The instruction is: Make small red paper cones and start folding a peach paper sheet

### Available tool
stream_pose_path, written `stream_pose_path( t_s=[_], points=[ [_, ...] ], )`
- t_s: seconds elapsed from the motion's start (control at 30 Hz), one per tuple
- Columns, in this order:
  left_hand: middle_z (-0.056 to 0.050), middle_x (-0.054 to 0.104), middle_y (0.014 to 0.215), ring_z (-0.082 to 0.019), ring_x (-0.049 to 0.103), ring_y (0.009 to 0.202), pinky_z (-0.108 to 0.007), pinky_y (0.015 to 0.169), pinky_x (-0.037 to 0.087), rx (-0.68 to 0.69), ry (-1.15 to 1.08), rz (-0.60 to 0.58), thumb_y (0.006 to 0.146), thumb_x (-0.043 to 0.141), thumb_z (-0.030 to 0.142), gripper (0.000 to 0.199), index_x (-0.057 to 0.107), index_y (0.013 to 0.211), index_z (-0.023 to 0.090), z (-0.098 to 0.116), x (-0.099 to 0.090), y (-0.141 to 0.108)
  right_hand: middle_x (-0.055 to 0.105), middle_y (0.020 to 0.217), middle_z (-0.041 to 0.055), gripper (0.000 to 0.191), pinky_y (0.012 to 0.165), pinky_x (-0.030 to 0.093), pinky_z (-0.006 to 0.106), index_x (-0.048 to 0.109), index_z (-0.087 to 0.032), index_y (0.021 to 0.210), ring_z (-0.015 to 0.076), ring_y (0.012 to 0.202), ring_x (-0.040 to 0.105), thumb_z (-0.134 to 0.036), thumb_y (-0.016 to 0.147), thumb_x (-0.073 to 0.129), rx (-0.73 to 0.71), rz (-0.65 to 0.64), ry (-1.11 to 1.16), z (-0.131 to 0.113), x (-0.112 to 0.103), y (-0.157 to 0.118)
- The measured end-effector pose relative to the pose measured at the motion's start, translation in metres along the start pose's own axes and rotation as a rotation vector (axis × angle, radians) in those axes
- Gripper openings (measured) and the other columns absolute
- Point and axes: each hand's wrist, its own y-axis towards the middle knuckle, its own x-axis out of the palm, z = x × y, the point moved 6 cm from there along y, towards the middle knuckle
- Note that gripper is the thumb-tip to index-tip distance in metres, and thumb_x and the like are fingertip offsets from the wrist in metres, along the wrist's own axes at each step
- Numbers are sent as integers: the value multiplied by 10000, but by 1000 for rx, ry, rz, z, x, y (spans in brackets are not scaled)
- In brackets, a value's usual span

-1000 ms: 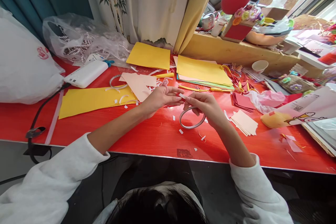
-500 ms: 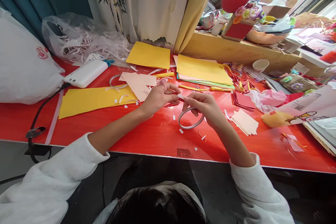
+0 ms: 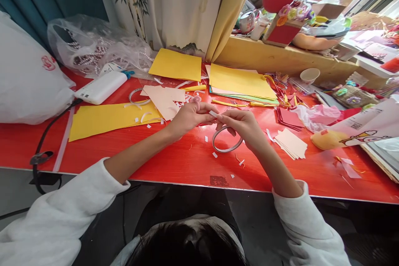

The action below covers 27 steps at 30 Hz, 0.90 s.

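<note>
Red tabletop point(image 3: 174, 162), short white strip point(image 3: 213, 114) slanting down rightward, pinched in right hand point(image 3: 238, 123), left hand point(image 3: 190, 118), grip unclear

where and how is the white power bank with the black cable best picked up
Probably from above, fingers spanning the middle of its long sides: the power bank lies flat and is longer than wide, and the black cable meets its near-left end, so that end is better avoided.

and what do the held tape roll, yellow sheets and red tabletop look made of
Tape roll: smooth, pale tape, perhaps on card or plastic; thin, even ring.
Yellow sheets: matte paper or thin card, flat with crisp edges.
Red tabletop: glossy, perhaps plastic film or lacquer, given its glare.
</note>
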Motion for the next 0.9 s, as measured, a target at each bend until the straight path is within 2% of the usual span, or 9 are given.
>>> stream_pose_path(
  t_s=[0.27,0.37,0.5,0.6,0.77,0.9],
  points=[
    [2,673,763,-96,625,742,-238,709,467,-25,119,-45,727,700,218,216,665,927,147,1,0,-1,677,640,49,334,439,312,225,691,-135,707,68,471,418,-459,785,660,11,-12,-61,0,-2,0],
    [-7,687,788,-123,657,807,-268,780,490,-54,76,-58,719,637,145,227,662,945,146,2,1,-2,662,623,41,334,444,307,230,678,-146,669,74,479,435,-459,785,662,16,-15,-60,-1,-2,0],
    [-35,690,848,-139,658,818,-320,835,531,-34,-40,-47,703,515,96,246,688,875,127,4,1,-3,663,631,42,338,450,303,238,670,-155,664,84,497,464,-464,799,648,9,-17,-55,-1,-2,0],
    [-66,695,912,-153,658,831,-335,841,544,-22,-68,-39,733,530,128,210,702,853,110,4,0,-4,664,628,40,335,458,302,243,668,-158,658,84,499,471,-460,801,647,-4,-27,-55,-1,-2,1],
    [-64,706,883,-146,670,795,-333,853,541,-44,-57,-51,812,581,235,194,708,905,121,1,-1,-3,647,612,34,342,464,306,243,669,-154,653,79,490,466,-465,795,652,3,-27,-61,-1,-1,1],
    [-59,708,860,-140,669,798,-320,846,542,-38,-61,-59,829,572,244,197,707,904,123,1,0,-3,645,606,33,338,470,308,243,669,-149,644,76,491,469,-446,806,645,-6,-30,-67,-2,-1,0]
  ],
)
